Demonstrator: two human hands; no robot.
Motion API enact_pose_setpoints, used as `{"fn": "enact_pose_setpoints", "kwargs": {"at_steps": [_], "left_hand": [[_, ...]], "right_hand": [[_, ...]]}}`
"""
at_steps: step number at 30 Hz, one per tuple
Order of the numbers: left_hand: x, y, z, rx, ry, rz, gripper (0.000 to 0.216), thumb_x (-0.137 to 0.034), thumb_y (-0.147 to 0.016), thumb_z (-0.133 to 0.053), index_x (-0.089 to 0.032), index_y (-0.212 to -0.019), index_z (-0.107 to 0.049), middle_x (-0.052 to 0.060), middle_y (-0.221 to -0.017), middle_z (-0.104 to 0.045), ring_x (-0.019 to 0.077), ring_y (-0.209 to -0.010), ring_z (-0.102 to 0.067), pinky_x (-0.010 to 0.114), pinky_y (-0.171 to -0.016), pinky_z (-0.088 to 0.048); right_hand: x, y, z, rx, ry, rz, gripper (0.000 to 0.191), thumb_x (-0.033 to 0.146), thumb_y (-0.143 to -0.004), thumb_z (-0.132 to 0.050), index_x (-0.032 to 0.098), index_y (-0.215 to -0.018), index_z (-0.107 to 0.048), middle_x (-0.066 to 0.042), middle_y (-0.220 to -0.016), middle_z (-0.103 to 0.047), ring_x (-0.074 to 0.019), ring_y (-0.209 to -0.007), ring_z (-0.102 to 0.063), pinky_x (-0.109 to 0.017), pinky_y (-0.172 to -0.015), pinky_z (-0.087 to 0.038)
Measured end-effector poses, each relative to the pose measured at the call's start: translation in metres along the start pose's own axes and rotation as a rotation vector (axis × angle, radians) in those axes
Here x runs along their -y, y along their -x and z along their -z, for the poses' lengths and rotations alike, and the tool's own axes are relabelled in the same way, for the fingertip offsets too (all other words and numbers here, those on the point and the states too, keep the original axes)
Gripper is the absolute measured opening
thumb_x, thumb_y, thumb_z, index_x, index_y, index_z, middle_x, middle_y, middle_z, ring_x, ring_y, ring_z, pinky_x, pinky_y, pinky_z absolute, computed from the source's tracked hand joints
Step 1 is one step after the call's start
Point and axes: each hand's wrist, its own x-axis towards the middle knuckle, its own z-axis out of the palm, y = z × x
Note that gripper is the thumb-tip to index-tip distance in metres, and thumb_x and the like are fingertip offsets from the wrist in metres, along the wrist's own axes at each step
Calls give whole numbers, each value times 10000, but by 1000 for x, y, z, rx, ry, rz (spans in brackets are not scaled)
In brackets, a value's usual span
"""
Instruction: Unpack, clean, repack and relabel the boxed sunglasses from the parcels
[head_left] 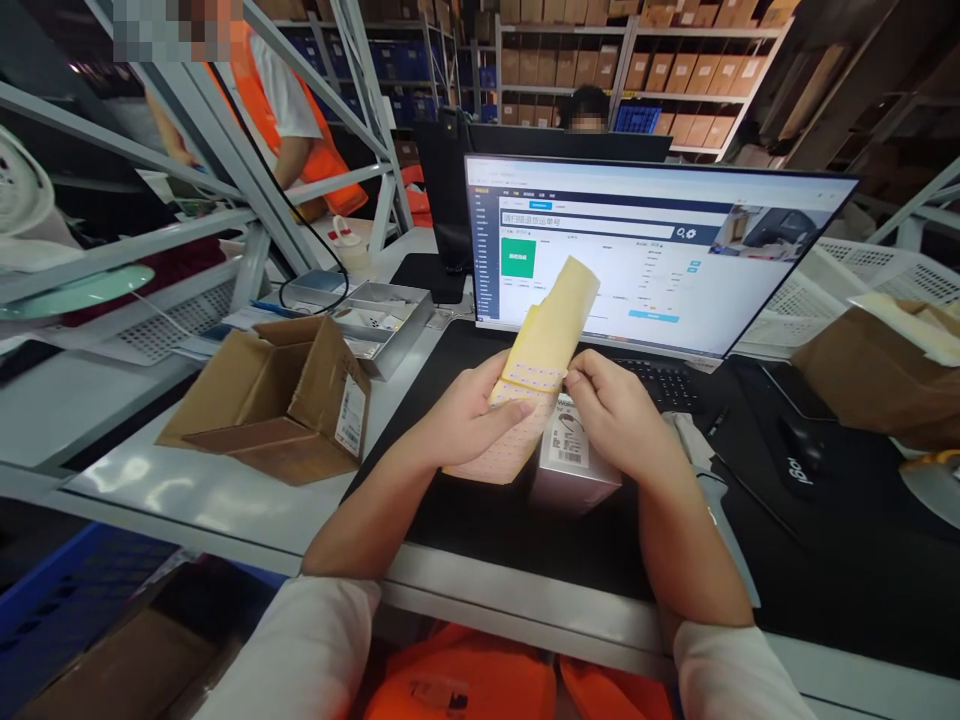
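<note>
A folded yellow sticker sheet (pixel 551 325) with rows of small printed labels is up in front of the monitor. My left hand (pixel 476 415) grips its left edge, the thumb lying across the printed rows. On the sheet's right edge, the fingers of my right hand (pixel 611 405) are pinched together; whether a small label sits between them is too small to tell. Just below stands a silvery product box (pixel 574 485) with a white barcode label on top, partly covered by the sheet and my right hand.
An open cardboard box (pixel 277 410) sits left, beside a grey tray (pixel 382 325) of small items. Behind my hands are a monitor (pixel 600 260) and keyboard (pixel 664 385). A mouse (pixel 801 443), a pen and a brown package (pixel 885 370) lie right. Other people are beyond the desk.
</note>
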Motion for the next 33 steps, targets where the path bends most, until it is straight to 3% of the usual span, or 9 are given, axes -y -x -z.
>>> {"fn": "enact_pose_setpoints", "kwargs": {"at_steps": [5,12,20,25,29,33], "left_hand": [[2,-3,-1,-39,85,-8,514,-434,-892,-730,-222,-1344,-608,91,-1246,-744,290,-1092,-731,406,-925,-612],[1,-3,-5,-96,4,-8,499,-425,-907,-697,-230,-1355,-597,86,-1302,-717,299,-1155,-707,428,-980,-587],[-7,-1,-11,-106,-273,-94,413,-334,-954,-612,-206,-1347,-591,83,-1227,-734,252,-1048,-719,333,-882,-573],[-7,1,-19,-122,-373,-176,437,-329,-992,-558,-199,-1409,-547,112,-1331,-686,263,-1166,-681,352,-991,-543],[-4,1,-21,-159,-349,-127,468,-334,-971,-581,-204,-1418,-534,104,-1305,-701,270,-1144,-692,354,-965,-558],[-1,-4,-4,-293,-277,-33,462,-346,-932,-617,-199,-1366,-561,100,-1256,-717,295,-1112,-699,411,-964,-568]], "right_hand": [[-4,-3,-2,-35,-97,15,227,337,-1024,-448,213,-864,-552,-29,-854,-657,-184,-780,-591,-299,-697,-420],[-4,-4,-10,-198,-164,-8,136,256,-955,-501,208,-881,-604,-21,-864,-683,-171,-774,-602,-289,-721,-446],[-3,-6,-16,-273,-132,-34,165,312,-909,-571,198,-816,-644,-32,-806,-702,-173,-733,-610,-306,-727,-478],[-4,-6,-22,-325,-119,-62,140,277,-880,-563,201,-818,-664,-28,-805,-715,-175,-725,-622,-304,-722,-486],[-4,-5,-21,-342,-105,-70,137,273,-863,-558,206,-782,-645,-23,-773,-706,-176,-703,-616,-306,-710,-481],[-6,1,0,-387,-46,-53,114,252,-854,-564,208,-780,-639,-23,-775,-704,-180,-706,-615,-307,-691,-459]]}}
